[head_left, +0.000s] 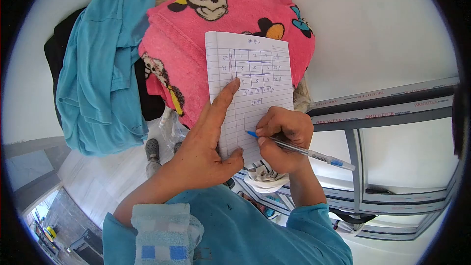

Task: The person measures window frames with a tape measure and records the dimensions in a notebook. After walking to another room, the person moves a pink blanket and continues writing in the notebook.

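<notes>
A lined notebook page (265,99) lies on a pink fleece blanket (181,44) with cartoon mouse figures. Blue ink on it shows a numbered grid with measurements around it, and fresh lines lower down. My left hand (203,140) rests on the page's left side, index finger and thumb stretched apart; its other fingers are mostly hidden. A clear ballpoint pen (319,155) with a blue tip is pinched in my right hand (287,137). The pen tip touches the page, or nearly so, below the grid.
Light blue cloth (105,68) hangs over something black on the left. Dark aluminium frames with printed protective tape (387,113) stand at the right. A person's shoe (152,150) shows on the floor below. A checked towel (164,233) lies over my left upper arm.
</notes>
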`<act>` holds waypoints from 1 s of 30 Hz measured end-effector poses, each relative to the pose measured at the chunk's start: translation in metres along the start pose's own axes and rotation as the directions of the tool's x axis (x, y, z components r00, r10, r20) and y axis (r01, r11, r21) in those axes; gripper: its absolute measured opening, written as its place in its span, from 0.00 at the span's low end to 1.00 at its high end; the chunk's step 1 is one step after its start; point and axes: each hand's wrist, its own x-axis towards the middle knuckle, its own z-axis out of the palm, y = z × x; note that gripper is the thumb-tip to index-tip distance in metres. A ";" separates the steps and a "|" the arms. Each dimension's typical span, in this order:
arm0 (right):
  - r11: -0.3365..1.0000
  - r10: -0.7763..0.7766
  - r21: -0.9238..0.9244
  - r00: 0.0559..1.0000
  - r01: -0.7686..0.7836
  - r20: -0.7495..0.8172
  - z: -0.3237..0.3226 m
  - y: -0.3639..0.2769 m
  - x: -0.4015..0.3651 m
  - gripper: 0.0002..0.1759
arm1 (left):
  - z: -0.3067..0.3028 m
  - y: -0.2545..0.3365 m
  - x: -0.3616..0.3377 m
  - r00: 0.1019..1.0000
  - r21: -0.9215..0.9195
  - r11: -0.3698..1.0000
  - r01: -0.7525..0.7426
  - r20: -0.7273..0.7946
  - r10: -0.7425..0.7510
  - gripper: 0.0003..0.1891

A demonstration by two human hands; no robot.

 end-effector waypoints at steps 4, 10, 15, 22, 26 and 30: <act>0.992 0.095 0.088 0.992 -0.088 -0.080 0.004 -0.003 -0.002 0.05 | 0.000 0.002 0.001 1.000 0.018 1.000 0.000 0.001 0.000 0.49; 0.999 0.052 -0.001 0.997 -0.052 -0.065 0.003 -0.008 -0.006 0.06 | -0.001 0.001 0.001 1.000 0.033 0.999 -0.013 -0.002 0.013 0.48; 0.998 0.062 -0.005 0.990 -0.064 -0.130 0.009 -0.007 -0.012 0.06 | 0.000 0.002 0.002 1.000 0.013 1.000 0.005 0.002 -0.005 0.48; 0.993 -0.109 -0.042 0.994 0.110 0.031 0.000 -0.001 -0.010 0.06 | 0.000 0.002 0.002 1.000 0.059 0.998 0.011 0.005 -0.011 0.48; 0.993 0.078 0.097 0.987 -0.064 -0.138 0.007 -0.007 -0.013 0.07 | 0.000 0.002 0.003 1.000 0.032 0.999 0.026 0.007 -0.027 0.48; 0.983 0.155 0.141 0.956 -0.122 -0.250 0.008 -0.003 -0.013 0.07 | 0.001 0.001 0.003 1.000 0.017 1.000 0.026 0.004 -0.026 0.48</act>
